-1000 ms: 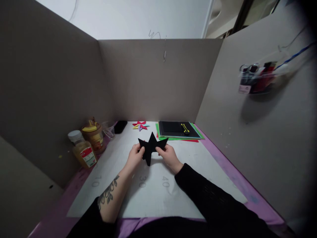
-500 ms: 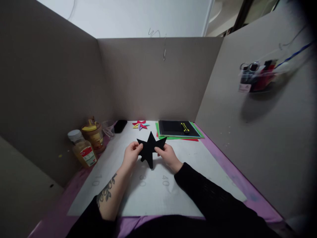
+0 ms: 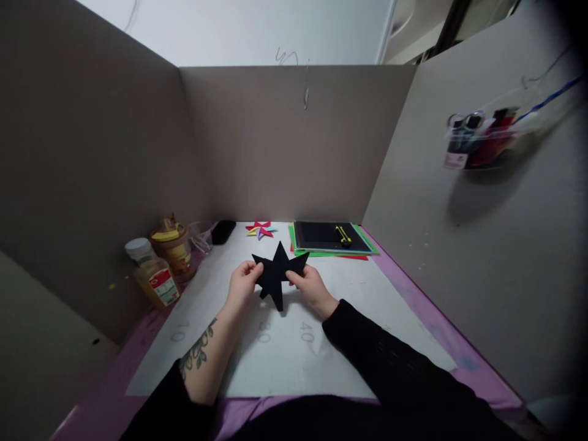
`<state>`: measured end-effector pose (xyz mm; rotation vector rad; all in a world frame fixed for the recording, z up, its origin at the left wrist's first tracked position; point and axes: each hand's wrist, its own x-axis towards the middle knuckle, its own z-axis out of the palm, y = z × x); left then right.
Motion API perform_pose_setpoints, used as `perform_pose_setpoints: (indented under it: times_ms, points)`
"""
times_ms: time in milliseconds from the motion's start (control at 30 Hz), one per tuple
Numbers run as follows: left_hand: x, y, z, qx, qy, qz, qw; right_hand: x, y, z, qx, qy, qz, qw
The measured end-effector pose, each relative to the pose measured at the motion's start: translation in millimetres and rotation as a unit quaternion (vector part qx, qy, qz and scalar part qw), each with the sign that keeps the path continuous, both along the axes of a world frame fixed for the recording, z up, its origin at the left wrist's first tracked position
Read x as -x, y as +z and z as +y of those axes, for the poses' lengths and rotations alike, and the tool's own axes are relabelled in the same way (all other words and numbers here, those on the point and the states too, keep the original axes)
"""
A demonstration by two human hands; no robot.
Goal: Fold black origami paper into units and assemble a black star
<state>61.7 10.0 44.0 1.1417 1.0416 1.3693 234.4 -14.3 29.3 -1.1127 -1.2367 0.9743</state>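
Observation:
A black folded-paper star with several points is held up between my two hands, above the white sheet on the table. My left hand pinches its left side, thumb on the near face. On the other side, my right hand grips near the right point, with its thumb also on the front. The fingers behind the paper are partly hidden. Beyond the black star lies a smaller multicoloured paper star in red, yellow, purple and light blue.
A stack of coloured paper with a yellow-and-black utility knife lies at the back right. On the left stand a glue bottle, a brown cup, a clear cup and a black phone. Grey panels surround the table.
The view has shifted very slightly. Both hands keep their hold on the black star, which has barely tilted.

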Motion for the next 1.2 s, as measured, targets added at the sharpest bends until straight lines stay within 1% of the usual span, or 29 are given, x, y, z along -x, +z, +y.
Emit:
perform_pose_setpoints:
  times_ms: [67, 200, 300, 533, 767, 833, 900, 967, 1067, 1200]
  points:
    - [-0.4, -0.8, 0.2, -0.005, -0.005, -0.002, 1.0, 2.9, 0.8, -1.1, 0.008, 0.008, 0.021, 1.0]
    - [-0.8, -2.0, 0.5, -0.013, -0.006, 0.01, 1.0, 9.2, 0.2, -3.3, 0.038, 0.042, 0.097, 0.994]
    - [-0.6, -3.0, 0.6, -0.012, -0.007, 0.016, 1.0, 10.9, -1.3, -4.8, 0.045, 0.053, 0.118, 0.991]
    - [-0.5, -2.5, -0.3, -0.029, -0.003, 0.053, 0.998, 5.3, -3.5, -3.8, 0.045, 0.078, 0.092, 0.992]
    - [-1.2, -8.3, 2.6, -0.053, -0.018, 0.069, 0.996, 5.9, -2.3, -2.1, 0.027, 0.04, 0.057, 0.997]
    - [-2.3, -7.5, 1.2, -0.058, -0.023, 0.059, 0.996, 6.7, -1.0, -2.5, 0.028, 0.032, 0.051, 0.998]
    - [-4.3, -4.5, -2.0, -0.036, -0.035, 0.018, 0.999, 7.7, 0.5, -3.7, 0.026, 0.036, 0.052, 0.998]
    - [-6.3, -0.8, -5.7, 0.006, -0.05, -0.022, 0.998, 8.8, 1.6, -5.3, 0.018, 0.056, 0.055, 0.997]
    - [-7.3, 2.1, -8.3, 0.049, -0.068, -0.032, 0.996, 10.3, 1.5, -6.7, 0.012, 0.078, 0.057, 0.995]
    - [-5.2, 0.1, -5.2, 0.054, -0.04, -0.05, 0.996, 10.4, -0.8, -5.8, 0.042, 0.096, 0.094, 0.99]
